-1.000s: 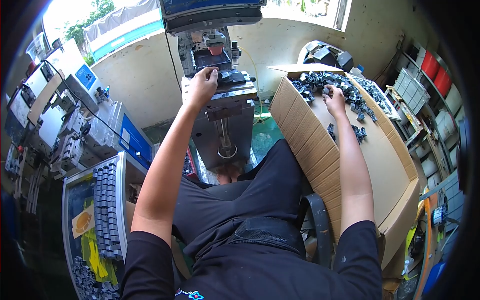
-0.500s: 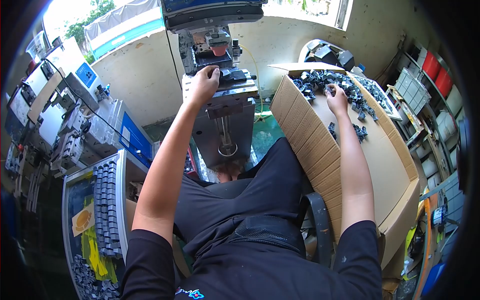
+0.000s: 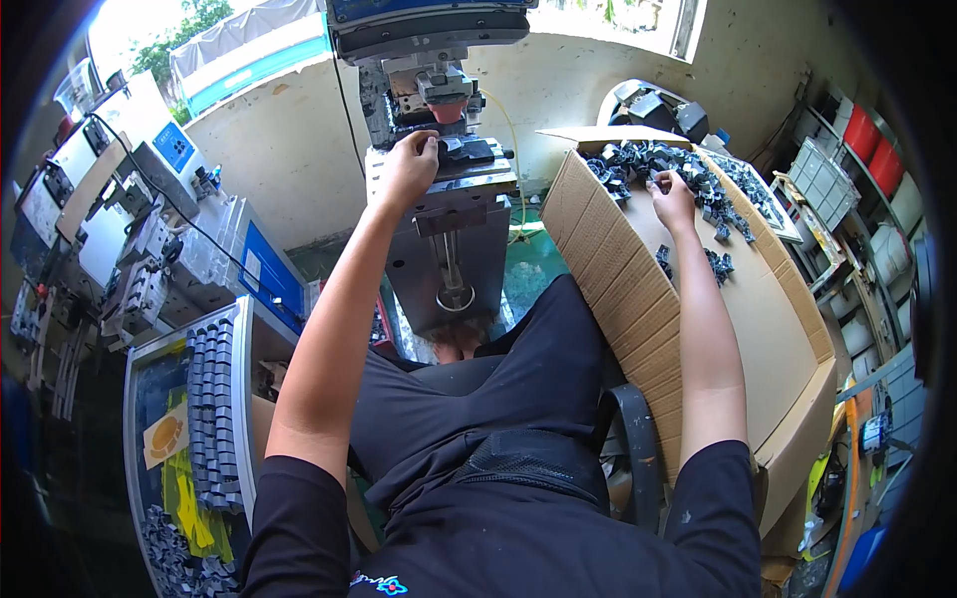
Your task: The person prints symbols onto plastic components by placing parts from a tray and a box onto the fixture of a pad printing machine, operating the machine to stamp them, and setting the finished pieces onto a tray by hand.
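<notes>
My left hand is at the left side of the fixture on the machine's work table, its fingers closed; what they hold, if anything, is hidden. The red-pink pad of the machine hangs just above and behind the fixture. Over the large cardboard box, my right hand pinches a small dark part. Beside and beyond its fingers lies a heap of similar black parts.
At the left, a glass-topped case carries rows of grey parts. Behind it stands another machine with a blue panel. Shelves line the right wall. A chair armrest is beside the box.
The pad has moved forward and slightly down toward the fixture. My right hand has shifted slightly right with the part. My left hand has stayed nearly in place.
</notes>
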Demonstrator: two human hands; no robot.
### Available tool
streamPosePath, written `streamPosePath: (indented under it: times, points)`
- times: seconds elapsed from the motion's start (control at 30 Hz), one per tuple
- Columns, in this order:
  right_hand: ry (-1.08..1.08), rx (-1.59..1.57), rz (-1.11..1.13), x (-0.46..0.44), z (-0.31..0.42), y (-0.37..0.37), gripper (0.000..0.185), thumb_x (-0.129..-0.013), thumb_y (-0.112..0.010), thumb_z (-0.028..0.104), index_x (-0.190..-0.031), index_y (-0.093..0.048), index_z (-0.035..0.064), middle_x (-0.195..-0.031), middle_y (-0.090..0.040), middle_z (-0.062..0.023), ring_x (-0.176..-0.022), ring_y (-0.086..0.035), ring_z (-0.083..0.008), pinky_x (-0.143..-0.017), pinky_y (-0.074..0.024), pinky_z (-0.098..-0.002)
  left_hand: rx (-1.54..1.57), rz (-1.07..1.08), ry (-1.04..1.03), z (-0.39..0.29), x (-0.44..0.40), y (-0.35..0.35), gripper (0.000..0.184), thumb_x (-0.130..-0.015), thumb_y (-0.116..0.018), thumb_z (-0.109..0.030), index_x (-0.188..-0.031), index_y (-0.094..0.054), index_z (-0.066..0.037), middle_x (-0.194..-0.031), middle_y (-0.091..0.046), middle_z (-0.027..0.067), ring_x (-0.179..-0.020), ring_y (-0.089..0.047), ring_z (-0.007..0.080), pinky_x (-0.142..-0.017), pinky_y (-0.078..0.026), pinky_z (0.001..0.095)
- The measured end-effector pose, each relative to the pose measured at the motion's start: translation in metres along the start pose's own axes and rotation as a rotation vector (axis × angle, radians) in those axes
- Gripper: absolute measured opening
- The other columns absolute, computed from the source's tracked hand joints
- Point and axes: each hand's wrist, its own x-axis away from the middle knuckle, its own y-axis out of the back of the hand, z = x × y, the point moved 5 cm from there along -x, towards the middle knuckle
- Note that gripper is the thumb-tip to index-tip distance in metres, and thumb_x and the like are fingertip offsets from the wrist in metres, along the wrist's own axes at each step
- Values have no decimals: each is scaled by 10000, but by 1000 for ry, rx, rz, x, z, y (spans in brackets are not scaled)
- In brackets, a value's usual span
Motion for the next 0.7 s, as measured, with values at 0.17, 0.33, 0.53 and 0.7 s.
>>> streamPosePath:
  times: [0.17, 0.33, 0.53, 0.7]
  points:
    - [-18, 9, 10, 2, 3, 3, 260, -842, -747, 260, -1003, -670, 71, -964, -720, -120, -898, -693, -274, -806, -527, -375, 96, -54, -42, -12, 8, 5, 296, -974, -523, -197, -1156, -667, -14, -1040, -703, 198, -979, -680, 285, -890, -494, 338]
    - [-40, 47, 31, 3, 5, 3, 254, -836, -757, 267, -961, -681, 60, -945, -723, -122, -892, -695, -275, -803, -528, -375, 124, -102, -55, -7, 5, 4, 285, -976, -509, -173, -1126, -671, 8, -1005, -703, 207, -949, -686, 284, -868, -498, 337]
    - [-31, 43, 43, 2, 4, 3, 254, -826, -768, 259, -948, -684, 53, -924, -724, -122, -865, -700, -264, -785, -534, -367, 133, -77, -36, -7, 5, 4, 285, -972, -506, -169, -1130, -665, 7, -1024, -705, 193, -965, -683, 286, -872, -496, 340]
    - [-6, 26, 29, 1, 1, 0, 249, -822, -772, 248, -936, -684, 45, -893, -724, -121, -831, -700, -253, -768, -539, -362, 126, -85, -53, -5, 3, 3, 273, -963, -512, -150, -1131, -665, 2, -1025, -708, 178, -963, -684, 265, -862, -498, 333]
